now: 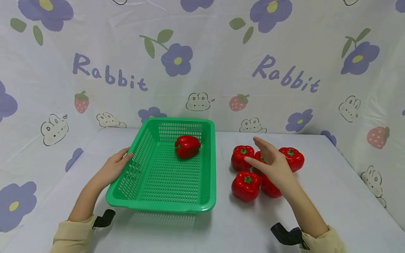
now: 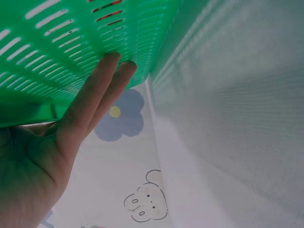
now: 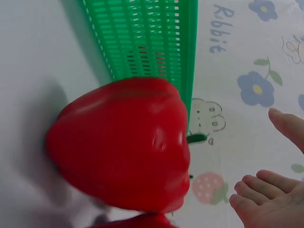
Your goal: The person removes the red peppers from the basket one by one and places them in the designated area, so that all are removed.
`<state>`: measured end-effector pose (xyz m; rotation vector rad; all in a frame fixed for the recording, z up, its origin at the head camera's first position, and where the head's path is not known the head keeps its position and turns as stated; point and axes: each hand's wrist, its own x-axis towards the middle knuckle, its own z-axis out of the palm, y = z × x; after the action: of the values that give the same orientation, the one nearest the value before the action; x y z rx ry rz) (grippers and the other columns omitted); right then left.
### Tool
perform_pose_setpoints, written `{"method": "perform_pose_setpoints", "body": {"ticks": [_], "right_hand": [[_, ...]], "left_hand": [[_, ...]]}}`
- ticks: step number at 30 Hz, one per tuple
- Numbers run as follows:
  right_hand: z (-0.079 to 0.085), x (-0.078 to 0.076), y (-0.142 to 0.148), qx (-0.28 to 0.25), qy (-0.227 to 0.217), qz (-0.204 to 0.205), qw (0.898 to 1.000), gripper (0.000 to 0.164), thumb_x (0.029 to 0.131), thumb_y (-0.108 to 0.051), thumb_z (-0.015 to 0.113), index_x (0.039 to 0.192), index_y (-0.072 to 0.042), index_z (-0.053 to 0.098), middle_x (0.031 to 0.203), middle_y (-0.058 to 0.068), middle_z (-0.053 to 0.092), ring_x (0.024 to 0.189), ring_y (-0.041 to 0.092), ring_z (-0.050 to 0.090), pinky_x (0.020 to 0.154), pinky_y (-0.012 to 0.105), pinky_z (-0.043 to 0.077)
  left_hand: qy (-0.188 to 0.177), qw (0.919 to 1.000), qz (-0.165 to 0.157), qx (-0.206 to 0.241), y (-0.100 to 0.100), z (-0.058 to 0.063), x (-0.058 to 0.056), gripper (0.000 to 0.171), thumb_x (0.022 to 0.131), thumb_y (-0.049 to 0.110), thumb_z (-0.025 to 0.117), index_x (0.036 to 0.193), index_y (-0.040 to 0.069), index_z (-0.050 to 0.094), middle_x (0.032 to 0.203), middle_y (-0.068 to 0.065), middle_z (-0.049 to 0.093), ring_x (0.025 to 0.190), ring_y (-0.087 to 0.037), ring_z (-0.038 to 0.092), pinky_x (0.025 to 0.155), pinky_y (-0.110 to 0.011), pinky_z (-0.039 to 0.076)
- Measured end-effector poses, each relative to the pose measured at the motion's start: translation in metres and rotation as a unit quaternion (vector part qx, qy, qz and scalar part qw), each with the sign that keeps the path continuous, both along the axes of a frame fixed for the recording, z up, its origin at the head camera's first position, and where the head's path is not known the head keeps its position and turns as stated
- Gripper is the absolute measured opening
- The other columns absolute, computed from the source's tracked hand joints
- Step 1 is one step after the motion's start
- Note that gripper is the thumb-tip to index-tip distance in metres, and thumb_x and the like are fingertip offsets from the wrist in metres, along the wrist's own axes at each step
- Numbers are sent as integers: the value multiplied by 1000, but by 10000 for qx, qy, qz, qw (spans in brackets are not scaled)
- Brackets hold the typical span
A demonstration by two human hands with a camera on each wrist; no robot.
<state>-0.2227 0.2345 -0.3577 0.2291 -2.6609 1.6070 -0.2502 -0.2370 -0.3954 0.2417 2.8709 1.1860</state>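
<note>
My left hand [image 1: 113, 168] grips the left rim of a green plastic basket [image 1: 158, 206], its thumb at the rim. In the left wrist view, straight fingers [image 2: 88, 99] lie along the slotted outer wall. The basket's near edge casts a shadow on the table below. One red bell pepper [image 1: 187, 147] lies on its side inside. My right hand [image 1: 279, 167], thumb and fingers spread apart with nothing between them, hovers above a cluster of red bell peppers [image 1: 246, 186], partly hiding some. A large red bell pepper [image 3: 123, 145] with a green stem fills the right wrist view.
A white table [image 1: 240, 228] carries everything. Behind it hangs a pale cloth [image 1: 215, 66] printed with flowers, rabbits and strawberries. Another red bell pepper [image 1: 292, 159] sits at the right back of the cluster. Black wrist mounts [image 1: 286, 234] show at both sleeves.
</note>
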Motion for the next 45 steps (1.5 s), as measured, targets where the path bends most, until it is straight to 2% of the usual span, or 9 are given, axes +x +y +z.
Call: {"method": "perform_pose_setpoints", "body": {"ticks": [5, 10, 18, 26, 37, 45], "right_hand": [[4, -12, -19, -104, 125, 277, 9995, 77, 90, -35, 70, 154, -23, 29, 160, 4, 32, 149, 29, 27, 112, 52, 35], [7, -24, -37, -217, 323, 522, 9979, 76, 91, -31, 70, 154, -20, 30, 160, 4, 33, 149, 26, 27, 113, 50, 33], [14, -41, -71, -432, 438, 758, 9952, 75, 89, -31, 72, 152, -18, 33, 158, 2, 35, 149, 21, 29, 115, 45, 33], [18, -52, -96, -548, 437, 933, 9932, 76, 89, -31, 72, 152, -16, 34, 158, 1, 36, 148, 18, 31, 116, 41, 32], [26, -64, -121, -753, 409, 1007, 9912, 73, 89, -32, 71, 152, -18, 35, 157, 0, 38, 147, 15, 32, 117, 36, 30], [31, -71, -140, -928, 463, 1068, 9889, 71, 91, -28, 70, 151, -15, 36, 157, 2, 38, 146, 16, 33, 118, 35, 30]], "left_hand": [[9, 10000, -33, 60, 1, -1, 0, 60, 108, 36, 30, 151, -5, 25, 135, -34, 50, 104, -34, 62, 86, -45, 50], [17, 9999, -65, 88, 3, 0, 0, 60, 108, 37, 30, 152, -4, 25, 140, -34, 46, 112, -38, 59, 91, -49, 48], [16, 10000, -32, 91, 4, 0, -2, 60, 108, 36, 30, 151, -4, 26, 135, -33, 50, 104, -34, 62, 86, -44, 50], [-33, 9999, -17, 144, 3, -1, 0, 60, 108, 37, 30, 152, -4, 25, 134, -33, 51, 104, -33, 62, 85, -43, 51], [-156, 9998, 68, 57, 2, 1, 0, 61, 108, 38, 29, 152, -4, 24, 136, -33, 50, 107, -36, 60, 89, -49, 49], [-156, 9998, 53, 144, 1, 1, 0, 61, 108, 37, 29, 152, -4, 24, 131, -32, 53, 100, -30, 63, 83, -42, 51]]}}
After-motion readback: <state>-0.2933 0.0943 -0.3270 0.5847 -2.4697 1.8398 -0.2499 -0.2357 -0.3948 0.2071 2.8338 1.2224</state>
